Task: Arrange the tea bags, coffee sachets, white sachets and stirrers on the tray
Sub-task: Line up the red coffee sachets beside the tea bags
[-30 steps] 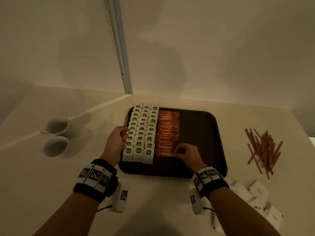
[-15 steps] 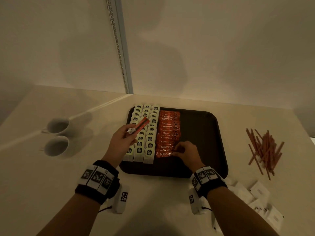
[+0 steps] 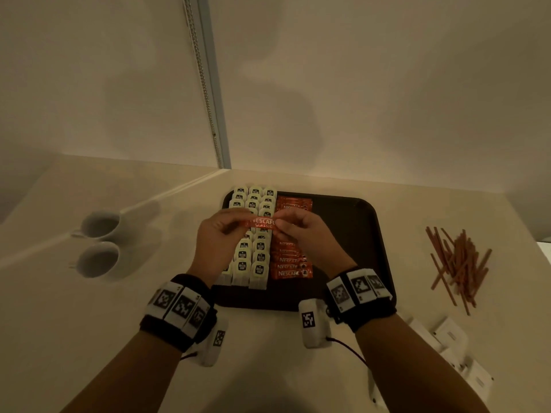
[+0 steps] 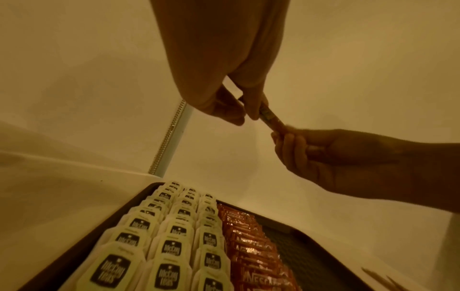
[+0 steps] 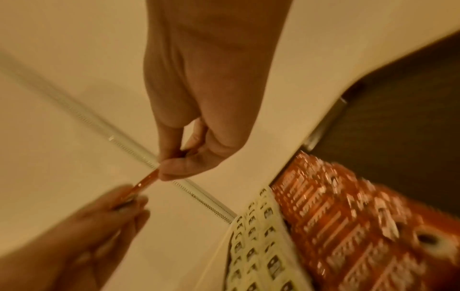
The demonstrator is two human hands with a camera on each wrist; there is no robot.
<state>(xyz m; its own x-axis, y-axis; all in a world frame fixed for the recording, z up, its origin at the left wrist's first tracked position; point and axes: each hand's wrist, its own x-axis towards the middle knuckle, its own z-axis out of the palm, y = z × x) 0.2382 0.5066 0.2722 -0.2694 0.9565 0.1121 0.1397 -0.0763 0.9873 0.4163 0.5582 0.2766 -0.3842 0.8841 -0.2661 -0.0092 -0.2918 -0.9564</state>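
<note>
An orange coffee sachet (image 3: pixel 260 222) is held level above the dark tray (image 3: pixel 354 234), over the tea bags. My left hand (image 3: pixel 219 231) pinches its left end and my right hand (image 3: pixel 295 226) pinches its right end. In the left wrist view the coffee sachet (image 4: pixel 270 118) runs between my left hand (image 4: pixel 245 110) and my right hand (image 4: pixel 286 137). Three columns of white tea bags (image 3: pixel 256 254) fill the tray's left side. A column of orange coffee sachets (image 3: pixel 290 260) lies beside them. Stirrers (image 3: pixel 456 263) and white sachets (image 3: pixel 447 335) lie on the counter to the right.
Two white cups (image 3: pixel 100 242) stand on the counter left of the tray. The tray's right half (image 3: pixel 343 228) is bare. A wall and a window-frame strip (image 3: pixel 208 84) rise close behind the tray.
My left hand lifted the coffee sachet from the tray's left edge and turned it level. My right hand left the sachet column and took hold of its right end.
</note>
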